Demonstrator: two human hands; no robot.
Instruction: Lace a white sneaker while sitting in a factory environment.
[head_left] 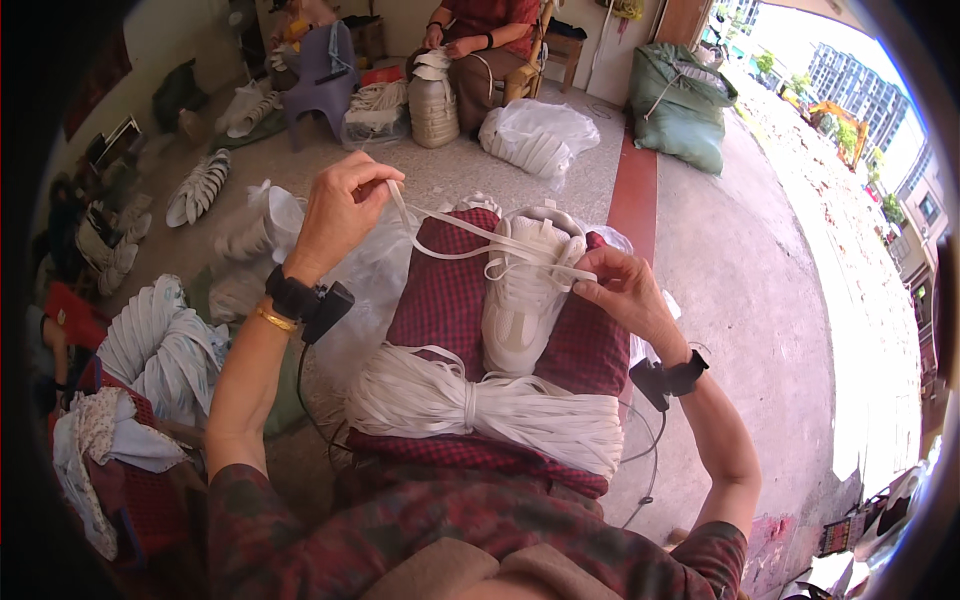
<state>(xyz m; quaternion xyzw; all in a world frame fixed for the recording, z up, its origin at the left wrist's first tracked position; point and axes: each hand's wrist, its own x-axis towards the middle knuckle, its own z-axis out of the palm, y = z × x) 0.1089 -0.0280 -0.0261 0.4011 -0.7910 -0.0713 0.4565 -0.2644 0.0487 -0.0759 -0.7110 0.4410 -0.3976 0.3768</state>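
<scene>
A white sneaker (517, 310) lies between my thighs on red-and-black checked cloth (432, 300), its toe toward me. White shoelace (455, 252) runs from its upper eyelets. My left hand (345, 205), raised to the left of the shoe, pinches one stretch of the lace between thumb and fingers. Close to the shoe's right side, my right hand (622, 290) pinches another stretch of it. Loops of lace hang between the hands and across the tongue. On my lap nearest me rests a thick bundle of white laces (420, 395), tied at its middle.
Bundled white shoe parts (165, 335) lie at the left, beside a red crate (150, 480). Ahead are a purple chair (322, 80), a plastic-wrapped shoe stack (535, 140) and a seated person (480, 45) handling shoes. Green sacks (680, 110) stand at the far right. Cables (655, 455) trail from my wrist devices.
</scene>
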